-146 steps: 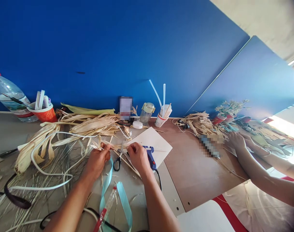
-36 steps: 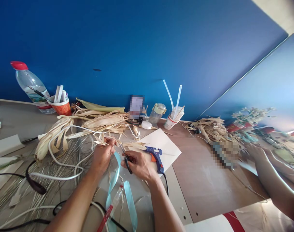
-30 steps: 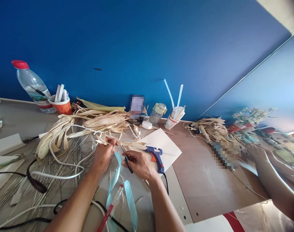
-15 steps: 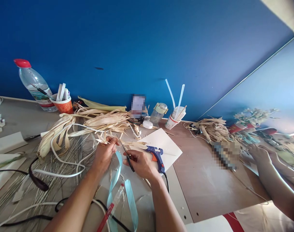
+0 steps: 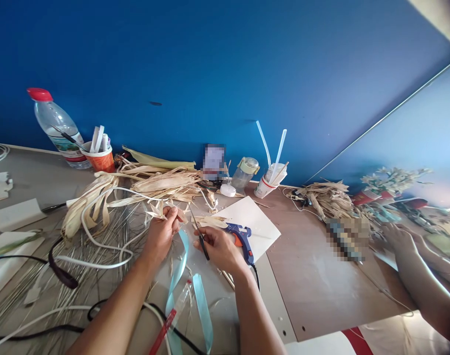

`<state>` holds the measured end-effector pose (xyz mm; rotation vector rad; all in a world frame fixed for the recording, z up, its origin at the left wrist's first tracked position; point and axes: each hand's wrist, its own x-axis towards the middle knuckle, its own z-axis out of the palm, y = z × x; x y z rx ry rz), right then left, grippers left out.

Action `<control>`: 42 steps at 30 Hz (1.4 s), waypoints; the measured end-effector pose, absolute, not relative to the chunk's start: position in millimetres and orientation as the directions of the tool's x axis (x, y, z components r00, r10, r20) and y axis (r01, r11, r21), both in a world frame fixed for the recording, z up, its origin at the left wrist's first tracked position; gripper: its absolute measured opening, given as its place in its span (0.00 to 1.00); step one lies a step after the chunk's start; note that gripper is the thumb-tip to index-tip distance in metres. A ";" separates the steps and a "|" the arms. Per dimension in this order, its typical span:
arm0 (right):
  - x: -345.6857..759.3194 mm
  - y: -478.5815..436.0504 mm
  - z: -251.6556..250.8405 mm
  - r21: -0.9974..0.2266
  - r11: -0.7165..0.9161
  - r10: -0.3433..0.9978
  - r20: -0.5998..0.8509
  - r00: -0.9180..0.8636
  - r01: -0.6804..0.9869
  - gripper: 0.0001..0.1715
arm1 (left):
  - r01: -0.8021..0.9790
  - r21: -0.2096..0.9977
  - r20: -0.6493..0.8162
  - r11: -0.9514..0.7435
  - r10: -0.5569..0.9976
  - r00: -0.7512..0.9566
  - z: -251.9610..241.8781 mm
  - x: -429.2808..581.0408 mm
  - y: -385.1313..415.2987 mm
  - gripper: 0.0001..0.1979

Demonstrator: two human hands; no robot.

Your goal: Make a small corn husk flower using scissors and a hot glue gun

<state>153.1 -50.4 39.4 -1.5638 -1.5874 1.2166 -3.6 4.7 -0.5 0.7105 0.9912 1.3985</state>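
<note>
My left hand (image 5: 164, 229) is closed in a pinch on a pale dried corn husk piece (image 5: 156, 211), whose pointed ends stick out past the fingers. Just below those fingers hangs a light blue ribbon (image 5: 178, 266); whether it is attached to the husk is hidden. To the right, my right hand (image 5: 219, 246) grips a slim, pointed metal tool with a black handle (image 5: 202, 245). Its thin tip points up and away, slightly apart from the left fingers. A blue glue gun (image 5: 243, 239) lies beside my right hand, partly over a white sheet (image 5: 254, 217).
Dried corn husks (image 5: 165, 185) lie behind my hands, with white cable (image 5: 99, 264) and thin wires at left. A bottle (image 5: 58, 123), orange cup (image 5: 100, 160), jar (image 5: 244, 175) and straw cup (image 5: 267, 185) line the blue wall. Another person's hands (image 5: 400, 241) work at right.
The view has shifted slightly, moving the scene a little to the right. The tool in my right hand sits slightly farther from my left fingers. Both hands keep their grips.
</note>
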 end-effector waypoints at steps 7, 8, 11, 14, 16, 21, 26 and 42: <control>151.4 -50.8 43.6 -0.952 -0.164 0.957 -0.217 -0.192 0.257 0.13 | -0.502 0.865 -0.065 -0.002 0.991 -0.117 1.9 -2.6 3.5 0.14; 152.4 -51.0 44.1 -0.955 -0.172 0.953 -0.224 -0.205 0.244 0.13 | -0.503 0.864 -0.063 -0.002 0.992 -0.111 2.1 -2.7 3.5 0.14; 158.2 -51.7 45.1 -0.959 -0.173 0.940 -0.229 -0.254 0.224 0.14 | -0.513 0.859 -0.064 0.001 0.992 -0.105 3.1 -3.0 3.5 0.15; 166.9 -52.1 44.4 -0.958 -0.160 0.918 -0.232 -0.320 0.236 0.14 | -0.530 0.848 -0.080 0.007 0.990 -0.114 4.3 -3.1 3.5 0.16; 172.6 -52.1 43.2 -0.953 -0.160 0.901 -0.247 -0.356 0.256 0.13 | -0.535 0.845 -0.086 0.008 0.989 -0.121 4.5 -3.0 3.8 0.16; 182.8 -51.6 41.1 -0.934 -0.174 0.866 -0.296 -0.403 0.312 0.13 | -0.510 0.860 -0.099 0.020 0.987 -0.128 1.8 -3.4 5.6 0.16; 186.2 -50.8 40.4 -0.925 -0.164 0.851 -0.308 -0.426 0.341 0.14 | -0.499 0.866 -0.100 0.029 0.988 -0.116 0.7 -4.1 6.3 0.16; 189.2 -47.9 35.9 -0.898 -0.196 0.811 -0.374 -0.450 0.393 0.17 | -0.479 0.873 -0.145 0.090 0.986 -0.081 -0.7 -4.6 7.0 0.17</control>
